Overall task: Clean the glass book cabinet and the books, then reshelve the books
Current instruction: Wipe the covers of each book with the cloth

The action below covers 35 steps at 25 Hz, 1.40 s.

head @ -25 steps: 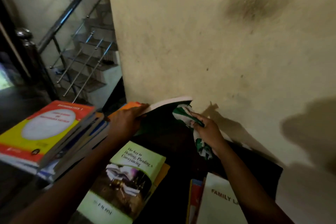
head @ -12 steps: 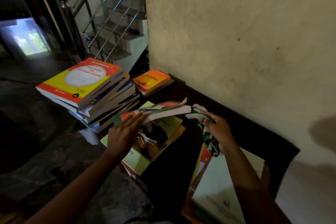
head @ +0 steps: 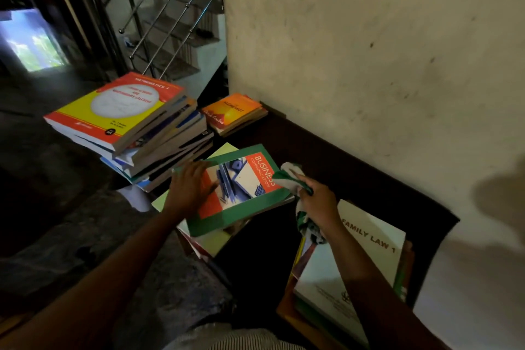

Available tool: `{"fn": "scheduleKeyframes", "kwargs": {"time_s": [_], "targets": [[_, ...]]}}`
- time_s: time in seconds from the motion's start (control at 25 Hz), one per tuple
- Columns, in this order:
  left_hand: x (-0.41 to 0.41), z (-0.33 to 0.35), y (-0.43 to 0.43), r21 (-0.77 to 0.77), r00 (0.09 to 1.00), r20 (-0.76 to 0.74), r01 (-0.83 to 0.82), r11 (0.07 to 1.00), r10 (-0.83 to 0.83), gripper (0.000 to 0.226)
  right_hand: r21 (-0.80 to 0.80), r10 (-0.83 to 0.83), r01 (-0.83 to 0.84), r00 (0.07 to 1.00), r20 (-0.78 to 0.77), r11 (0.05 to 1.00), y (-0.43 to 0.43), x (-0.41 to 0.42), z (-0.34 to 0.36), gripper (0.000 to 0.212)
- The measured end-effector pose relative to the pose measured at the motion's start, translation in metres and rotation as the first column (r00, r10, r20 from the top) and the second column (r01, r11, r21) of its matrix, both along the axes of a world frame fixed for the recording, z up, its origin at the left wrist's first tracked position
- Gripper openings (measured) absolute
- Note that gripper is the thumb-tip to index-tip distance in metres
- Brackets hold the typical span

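The glass cabinet isn't in shot, and your forearms cut off at the bottom edge. The room is dim; small print on the covers is unreadable. Your right forearm covers part of the white Family Law 1 book (head: 366,253), w/ more books under it that you can't make out. Your left hand (head: 189,188) lies flat, fingers spread, on the glossy green Business Communication book (head: 241,190), gripping nothing. That book tops a short pile near the front edge of the dark table (head: 355,176). Your right hand (head: 319,202) is clenched around a crumpled green-and-white cloth (head: 289,176), touching the book's right edge. Bare tabletop lies btwn the piles. A tall leaning book stack (head: 136,128) overhangs the table's left edge; a small orange book (head: 234,112) sits just beside it, near the scuffed wall (head: 369,51).
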<state>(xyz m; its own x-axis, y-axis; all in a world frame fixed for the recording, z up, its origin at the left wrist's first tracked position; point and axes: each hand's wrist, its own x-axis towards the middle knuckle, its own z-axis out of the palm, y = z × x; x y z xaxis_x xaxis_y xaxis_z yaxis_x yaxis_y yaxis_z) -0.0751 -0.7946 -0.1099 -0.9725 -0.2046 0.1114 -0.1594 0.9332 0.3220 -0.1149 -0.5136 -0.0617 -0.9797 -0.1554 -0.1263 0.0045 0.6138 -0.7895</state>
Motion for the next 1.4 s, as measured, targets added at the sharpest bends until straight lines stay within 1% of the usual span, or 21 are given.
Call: {"fn": "scheduleKeyframes", "kwargs": {"time_s": [0.08, 0.12, 0.16, 0.24, 0.32, 0.4, 0.48, 0.64, 0.72, 0.76, 0.84, 0.88, 0.96, 1.04, 1.12, 1.2, 1.24, 1.32, 1.36, 1.4], "targets": [[-0.031, 0.009, -0.018, 0.015, 0.967, 0.246, -0.071, 0.997, 0.065, 0.088, 0.034, 0.002, -0.002, 1.0, -0.006, 0.999, -0.008, -0.002, -0.002, 0.038], [-0.038, 0.01, -0.021, 0.032, 0.947, 0.314, -0.087, 0.996, 0.072, 0.095, 0.046, -0.006, 0.007, 1.0, -0.016, 0.999, -0.01, -0.003, -0.002, 0.038], [-0.038, 0.008, -0.022, 0.036, 0.939, 0.335, -0.101, 0.994, 0.083, 0.098, 0.052, -0.013, 0.014, 1.0, -0.026, 0.999, -0.01, -0.004, -0.002, 0.038], [-0.022, 0.001, -0.018, 0.016, 0.96, 0.242, -0.151, 0.988, 0.143, 0.102, 0.055, -0.007, 0.009, 0.999, -0.038, 0.998, -0.011, -0.008, -0.001, 0.038], [0.001, -0.004, -0.013, 0.005, 0.958, 0.157, -0.245, 0.97, 0.241, 0.105, 0.041, 0.02, -0.017, 0.998, -0.056, 0.999, -0.014, -0.009, 0.001, 0.037], [0.018, -0.008, -0.009, 0.011, 0.933, 0.158, -0.328, 0.944, 0.323, 0.101, -0.02, 0.036, -0.037, 0.997, -0.072, 0.999, -0.022, -0.01, 0.003, 0.036], [0.027, -0.007, -0.001, -0.011, 0.911, 0.175, -0.378, 0.926, 0.374, 0.094, -0.085, 0.046, -0.054, 0.995, -0.088, 0.995, -0.032, -0.012, 0.004, 0.036], [0.035, -0.003, 0.0, -0.002, 0.894, 0.208, -0.405, 0.914, 0.396, 0.087, -0.174, 0.068, -0.083, 0.993, -0.092, 0.981, -0.049, -0.023, 0.004, 0.036], [0.039, 0.003, 0.0, -0.039, 0.892, 0.236, -0.388, 0.921, 0.385, 0.087, -0.187, 0.076, -0.091, 0.993, -0.087, 0.978, -0.05, -0.026, 0.001, 0.037], [0.031, 0.008, -0.002, -0.03, 0.903, 0.228, -0.367, 0.93, 0.364, 0.086, -0.191, 0.071, -0.087, 0.994, -0.086, 0.978, -0.052, -0.033, 0.001, 0.036], [0.001, 0.023, -0.006, 0.096, 0.949, 0.144, -0.297, 0.95, 0.282, 0.08, -0.199, 0.047, -0.064, 0.995, -0.091, 0.978, -0.056, -0.048, 0.003, 0.036], [-0.028, 0.03, -0.01, 0.169, 0.971, 0.087, -0.236, 0.957, 0.224, 0.076, -0.201, 0.026, -0.044, 0.996, -0.091, 0.979, -0.06, -0.059, 0.004, 0.036], [-0.098, 0.042, -0.018, 0.246, 0.994, -0.007, -0.101, 0.964, 0.106, 0.068, -0.195, -0.008, -0.012, 0.995, -0.099, 0.981, -0.071, -0.084, 0.008, 0.035], [-0.174, 0.053, -0.035, 0.27, 0.999, -0.01, -0.027, 0.963, 0.03, 0.065, -0.185, -0.039, 0.02, 0.994, -0.101, 0.983, -0.086, -0.113, 0.012, 0.035], [-0.239, 0.051, -0.056, 0.207, 0.998, 0.061, -0.031, 0.978, 0.019, 0.062, -0.169, -0.051, 0.033, 0.993, -0.102, 0.985, -0.099, -0.143, 0.014, 0.035], [-0.28, 0.043, -0.072, 0.172, 0.989, 0.149, -0.039, 0.984, 0.013, 0.063, -0.148, -0.053, 0.038, 0.994, -0.096, 0.988, -0.111, -0.173, 0.014, 0.036], [-0.295, 0.038, -0.077, 0.199, 0.979, 0.206, -0.035, 0.979, -0.007, 0.061, -0.136, -0.056, 0.042, 0.994, -0.097, 0.99, -0.116, -0.187, 0.013, 0.036], [-0.313, 0.026, -0.081, 0.306, 0.931, 0.36, -0.05, 0.951, -0.067, 0.062, -0.124, -0.053, 0.041, 0.994, -0.092, 0.991, -0.124, -0.211, 0.011, 0.036], [-0.32, 0.023, -0.081, 0.306, 0.895, 0.438, -0.067, 0.95, -0.078, 0.063, -0.126, -0.046, 0.035, 0.996, -0.082, 0.991, -0.126, -0.22, 0.01, 0.036], [-0.325, 0.021, -0.082, 0.326, 0.867, 0.495, -0.119, 0.938, -0.062, 0.063, -0.132, -0.037, 0.027, 0.997, -0.071, 0.991, -0.129, -0.229, 0.008, 0.037]]}}
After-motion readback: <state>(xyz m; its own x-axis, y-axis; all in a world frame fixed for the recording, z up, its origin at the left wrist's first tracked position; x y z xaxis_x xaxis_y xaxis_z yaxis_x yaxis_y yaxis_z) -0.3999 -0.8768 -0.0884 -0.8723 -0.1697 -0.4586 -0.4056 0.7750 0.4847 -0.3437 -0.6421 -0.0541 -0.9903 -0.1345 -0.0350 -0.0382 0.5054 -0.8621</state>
